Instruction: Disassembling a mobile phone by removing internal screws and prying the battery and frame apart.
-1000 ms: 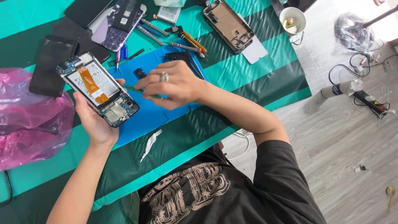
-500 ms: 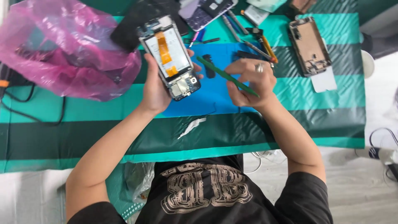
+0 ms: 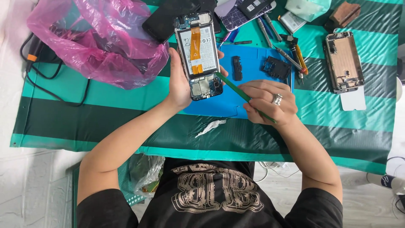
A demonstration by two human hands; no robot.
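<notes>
Above blue mat (image 3: 253,67) | opened phone (image 3: 198,55) in left hand (image 3: 179,84) | green pry tool (image 3: 242,95) in right hand (image 3: 268,101)

A single head-worn view looks almost straight down from above the person, close enough that both forearms and the dark shirt fill the bottom half. It faces the striped green cloth (image 3: 126,122), which runs across the middle, with the blue mat (image 3: 253,63) near 12 o'clock, a pink plastic bag (image 3: 97,42) at 10 o'clock, and pale floor at 4 o'clock. No second view shares the scene.
</notes>
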